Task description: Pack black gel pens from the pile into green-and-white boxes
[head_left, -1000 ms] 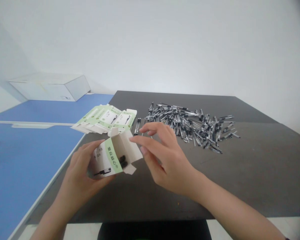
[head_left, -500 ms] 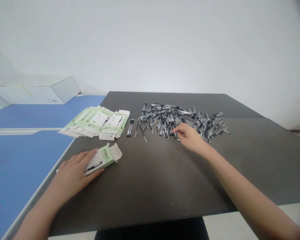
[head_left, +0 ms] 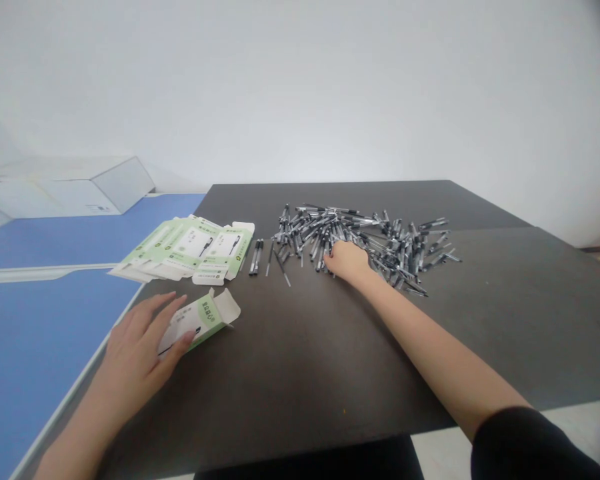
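My left hand (head_left: 139,343) lies at the left over a small white-and-green pen box (head_left: 206,315) with its end flap standing open. Its fingers are spread, and the thumb overlaps the box's near side. At the near edge of a heap of black-and-clear pens (head_left: 313,227), my right hand (head_left: 349,261) reaches down with curled fingers. Its fingertips are mostly hidden, so what they pinch cannot be made out. Two pens (head_left: 256,257) lie side by side left of the heap, with a few thin loose pieces (head_left: 282,267) beside them.
Several flattened white-and-green boxes (head_left: 180,248) overlap at the table's left edge. A large white carton (head_left: 65,190) stands on the blue surface (head_left: 35,333) at the far left. The dark table (head_left: 300,373) carries the pens, and a white wall (head_left: 300,93) rises behind.
My right hand has moved left along the heap, its fingers now lower among the pens. My left fingers have loosened and spread over the box. The view has shifted slightly.
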### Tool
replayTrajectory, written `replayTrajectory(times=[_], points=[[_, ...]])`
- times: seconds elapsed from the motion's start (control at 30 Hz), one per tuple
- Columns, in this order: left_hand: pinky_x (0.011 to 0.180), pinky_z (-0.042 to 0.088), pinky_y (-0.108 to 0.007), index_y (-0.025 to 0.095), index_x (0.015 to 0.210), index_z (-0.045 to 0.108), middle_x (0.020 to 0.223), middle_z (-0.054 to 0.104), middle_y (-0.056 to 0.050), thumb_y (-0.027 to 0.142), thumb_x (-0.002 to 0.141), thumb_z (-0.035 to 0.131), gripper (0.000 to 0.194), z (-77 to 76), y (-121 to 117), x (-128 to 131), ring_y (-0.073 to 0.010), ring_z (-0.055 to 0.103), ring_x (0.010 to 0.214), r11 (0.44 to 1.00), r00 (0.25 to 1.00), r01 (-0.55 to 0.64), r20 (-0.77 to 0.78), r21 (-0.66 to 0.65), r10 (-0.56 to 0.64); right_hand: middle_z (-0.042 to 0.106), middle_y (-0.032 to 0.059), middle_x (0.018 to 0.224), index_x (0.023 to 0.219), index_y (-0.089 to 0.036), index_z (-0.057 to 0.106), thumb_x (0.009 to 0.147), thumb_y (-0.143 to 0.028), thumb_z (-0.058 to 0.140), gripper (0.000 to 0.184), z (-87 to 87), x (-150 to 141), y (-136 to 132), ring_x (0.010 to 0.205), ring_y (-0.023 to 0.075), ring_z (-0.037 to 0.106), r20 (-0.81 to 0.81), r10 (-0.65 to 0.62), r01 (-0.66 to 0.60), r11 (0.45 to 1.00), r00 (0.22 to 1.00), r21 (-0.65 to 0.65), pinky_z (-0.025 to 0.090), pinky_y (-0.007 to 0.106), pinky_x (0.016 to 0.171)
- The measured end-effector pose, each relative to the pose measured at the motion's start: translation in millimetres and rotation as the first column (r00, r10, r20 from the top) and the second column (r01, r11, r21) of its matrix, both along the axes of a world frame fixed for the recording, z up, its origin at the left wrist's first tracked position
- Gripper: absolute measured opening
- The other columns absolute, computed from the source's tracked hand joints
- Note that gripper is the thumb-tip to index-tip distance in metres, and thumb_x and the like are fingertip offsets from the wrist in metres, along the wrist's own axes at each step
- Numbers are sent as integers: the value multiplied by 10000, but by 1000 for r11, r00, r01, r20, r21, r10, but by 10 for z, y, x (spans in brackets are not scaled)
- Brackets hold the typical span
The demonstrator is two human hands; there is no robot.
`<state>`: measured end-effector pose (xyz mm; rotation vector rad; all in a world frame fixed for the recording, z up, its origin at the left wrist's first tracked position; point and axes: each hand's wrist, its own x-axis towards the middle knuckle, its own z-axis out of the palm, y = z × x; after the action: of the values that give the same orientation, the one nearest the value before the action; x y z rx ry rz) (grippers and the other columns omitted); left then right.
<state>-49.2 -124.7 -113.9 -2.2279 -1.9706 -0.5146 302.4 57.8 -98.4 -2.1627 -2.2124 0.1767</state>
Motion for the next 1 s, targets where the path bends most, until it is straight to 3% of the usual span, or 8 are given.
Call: replayTrajectory(times=[0.27, 0.47, 0.57, 0.67, 0.73, 0.87, 0.93, 1.0], points=[[1027, 450, -542, 251, 1076, 678, 1188, 643, -125, 271, 918, 508, 233, 407, 1, 543, -344, 593, 1176, 956, 953, 210, 174, 206, -247, 715, 266, 1161, 1129, -70, 725, 876, -274, 569, 360, 74, -32, -29, 1092, 333, 708, -2, 20, -20, 1000, 1000, -21, 550, 366, 874], [1012, 461, -435, 222, 1010, 718, 1155, 673, -96, 295, 940, 500, 240, 464, 206, 1069, -268, 612, 1127, 945, 843, 317, 434, 75, -317, 748, 238, 1036, 986, -72, 748, 863, -279, 558, 307, 308, 11, -246, 993, 310, 721, -69, 72, -69, 996, 995, 48, 524, 327, 792], [960, 492, -405, 199, 1198, 664, 1159, 695, -110, 413, 958, 483, 369, 374, 336, 1327, -255, 638, 1086, 945, 655, 315, 740, -85, -152, 747, 108, 790, 783, -140, 722, 856, -307, 560, 244, 474, 2, -575, 767, 199, 699, -187, 203, -189, 978, 961, 93, 468, 255, 673], [881, 519, -395, 174, 1376, 560, 1224, 699, -140, 547, 934, 505, 581, 279, 423, 1518, -266, 654, 1082, 914, 352, 350, 933, -205, 75, 631, 0, 584, 667, -163, 650, 810, -249, 608, 173, 519, -94, -965, 547, 106, 554, -460, 398, -368, 916, 793, 158, 369, 223, 547], [867, 518, -384, 158, 1325, 609, 1200, 715, -142, 594, 900, 552, 611, 240, 441, 1579, -262, 667, 1048, 897, 202, 385, 968, -220, 151, 579, -25, 553, 619, -165, 612, 784, -204, 635, 171, 465, -178, -1157, 512, 86, 487, -520, 494, -471, 862, 697, 187, 327, 221, 528], [754, 505, -332, 123, 939, 739, 899, 747, -98, 603, 837, 639, 501, 197, 450, 1535, -215, 670, 824, 921, 60, 310, 972, -236, 229, 650, 2, 696, 731, -158, 666, 844, -221, 669, 130, 328, -287, -1190, 627, 107, 535, -496, 650, -654, 730, 576, 199, 354, 225, 604], [704, 486, -295, 136, 792, 704, 823, 716, -60, 580, 797, 694, 444, 175, 472, 1469, -187, 651, 787, 954, -10, 212, 975, -214, 221, 696, 30, 775, 833, -165, 699, 932, -352, 615, 228, 312, -325, -1042, 695, 134, 594, -451, 620, -646, 754, 642, 116, 370, 235, 619], [686, 474, -260, 154, 697, 636, 756, 669, -13, 557, 767, 736, 420, 157, 496, 1413, -149, 631, 751, 970, -69, 161, 978, -182, 195, 734, 63, 858, 880, -177, 715, 1003, -457, 486, 382, 321, -386, -840, 788, 168, 660, -338, 521, -547, 837, 784, 20, 402, 249, 643]])
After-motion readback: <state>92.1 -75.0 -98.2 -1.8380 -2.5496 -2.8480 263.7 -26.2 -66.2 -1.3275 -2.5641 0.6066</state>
